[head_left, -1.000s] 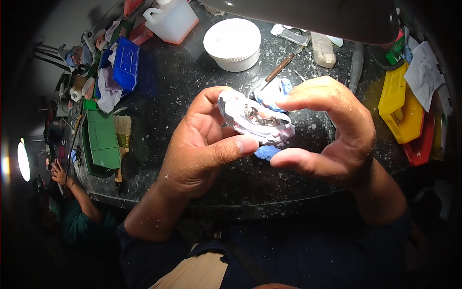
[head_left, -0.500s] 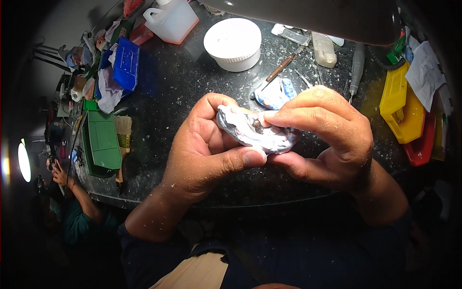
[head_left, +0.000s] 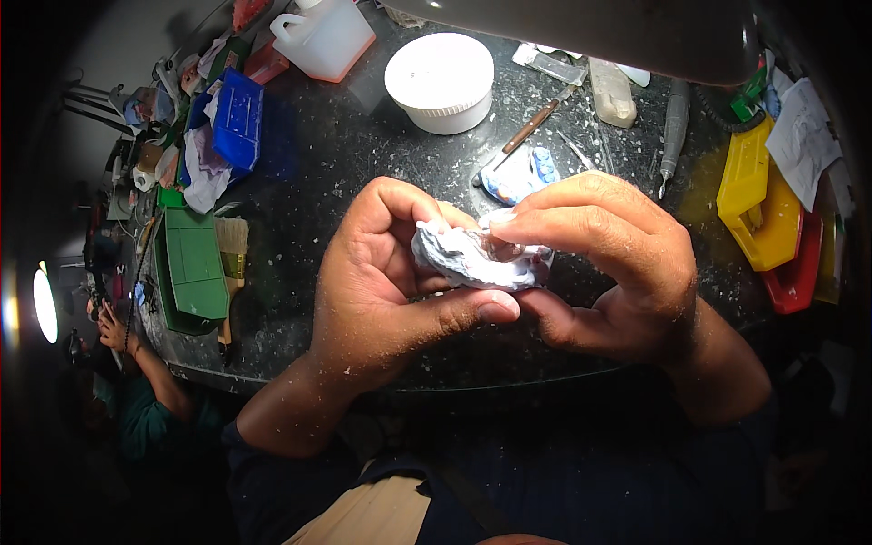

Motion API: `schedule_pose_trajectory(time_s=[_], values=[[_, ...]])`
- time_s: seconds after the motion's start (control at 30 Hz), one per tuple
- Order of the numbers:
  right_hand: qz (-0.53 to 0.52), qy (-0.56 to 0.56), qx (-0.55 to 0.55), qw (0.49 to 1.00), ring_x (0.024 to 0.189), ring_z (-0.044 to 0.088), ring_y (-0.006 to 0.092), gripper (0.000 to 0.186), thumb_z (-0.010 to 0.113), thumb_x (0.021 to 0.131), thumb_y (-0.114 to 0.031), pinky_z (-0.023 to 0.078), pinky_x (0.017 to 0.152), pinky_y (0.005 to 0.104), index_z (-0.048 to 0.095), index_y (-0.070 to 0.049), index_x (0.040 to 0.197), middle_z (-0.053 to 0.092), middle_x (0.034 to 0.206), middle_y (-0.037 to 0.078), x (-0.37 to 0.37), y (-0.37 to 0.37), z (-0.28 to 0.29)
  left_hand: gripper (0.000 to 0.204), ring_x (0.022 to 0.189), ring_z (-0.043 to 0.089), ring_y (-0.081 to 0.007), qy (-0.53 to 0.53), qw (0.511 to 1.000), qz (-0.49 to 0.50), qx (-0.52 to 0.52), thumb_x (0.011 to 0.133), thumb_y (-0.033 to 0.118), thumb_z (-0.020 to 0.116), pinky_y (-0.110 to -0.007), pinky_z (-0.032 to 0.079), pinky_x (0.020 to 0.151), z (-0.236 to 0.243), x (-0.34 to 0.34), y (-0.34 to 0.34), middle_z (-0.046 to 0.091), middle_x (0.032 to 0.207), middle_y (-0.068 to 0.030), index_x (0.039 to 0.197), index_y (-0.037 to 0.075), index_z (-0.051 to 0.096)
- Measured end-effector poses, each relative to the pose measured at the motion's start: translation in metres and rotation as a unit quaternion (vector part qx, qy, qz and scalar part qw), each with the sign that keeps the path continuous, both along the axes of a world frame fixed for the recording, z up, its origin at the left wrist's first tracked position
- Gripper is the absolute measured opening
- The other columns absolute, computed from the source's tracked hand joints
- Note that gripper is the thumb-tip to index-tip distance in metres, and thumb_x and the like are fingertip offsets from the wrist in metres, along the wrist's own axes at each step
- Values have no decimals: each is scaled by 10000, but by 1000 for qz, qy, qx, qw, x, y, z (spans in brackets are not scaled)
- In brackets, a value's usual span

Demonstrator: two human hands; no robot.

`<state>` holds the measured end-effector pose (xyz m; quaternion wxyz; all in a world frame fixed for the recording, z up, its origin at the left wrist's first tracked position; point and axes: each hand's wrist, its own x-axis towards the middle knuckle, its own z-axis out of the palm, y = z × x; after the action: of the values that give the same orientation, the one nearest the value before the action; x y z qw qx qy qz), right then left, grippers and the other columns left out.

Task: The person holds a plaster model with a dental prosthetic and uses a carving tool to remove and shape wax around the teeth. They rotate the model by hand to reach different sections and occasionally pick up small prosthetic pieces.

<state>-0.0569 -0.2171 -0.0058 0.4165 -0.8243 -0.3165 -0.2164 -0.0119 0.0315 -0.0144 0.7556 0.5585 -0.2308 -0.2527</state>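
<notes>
Above the dark worktop I hold a lumpy, curved white-grey plaster dental cast (head_left: pixel 472 263) between both hands. My left hand (head_left: pixel 377 282) grips its left end, with the thumb along the lower edge and the fingers curled behind. My right hand (head_left: pixel 627 259) pinches the right side, fingertips on the top and thumb below. Those fingertips partly cover a brownish patch in the cast's hollow. Just beyond the hands lies a blue-and-white moulded piece (head_left: pixel 510 189), partly hidden by my right fingers. A wooden-handled knife (head_left: pixel 531 125) rests with its end by that piece.
A round white tub (head_left: pixel 440 86) and a jug of pinkish liquid (head_left: pixel 325 41) stand at the back. Green (head_left: pixel 193 272), blue (head_left: pixel 238 118) and yellow bins (head_left: pixel 754 191) flank the worktop. A handpiece (head_left: pixel 675 127) lies right; a lamp hood (head_left: pixel 618 32) overhangs. Another person's hand (head_left: pixel 113 327) shows far left.
The cast has tipped and sits slightly lower between my hands, showing less of its hollow. My left thumb has slid rightward along its lower edge, and my right fingertips have shifted over the top.
</notes>
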Motion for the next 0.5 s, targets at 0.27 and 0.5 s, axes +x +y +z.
schedule_pose_trajectory(time_s=[0.27,0.5], values=[[3,12,-3,1000,1002,771,284,493,860,739,-29,602,873,389,779,-51,1225,775,1105,130,-4,1,3,621,1205,717,-231,-6,1000,9,7,831,-119,889,-393,649,1028,-1,-2,-1,642,1237,-154,1224,58,442],[15,20,-12,1000,965,754,281,512,852,747,-35,592,845,393,801,-74,1255,764,1102,130,-4,0,5,617,1202,717,-225,-4,1000,-1,4,833,-119,887,-394,646,1031,-1,-2,0,648,1239,-157,1225,60,445]])
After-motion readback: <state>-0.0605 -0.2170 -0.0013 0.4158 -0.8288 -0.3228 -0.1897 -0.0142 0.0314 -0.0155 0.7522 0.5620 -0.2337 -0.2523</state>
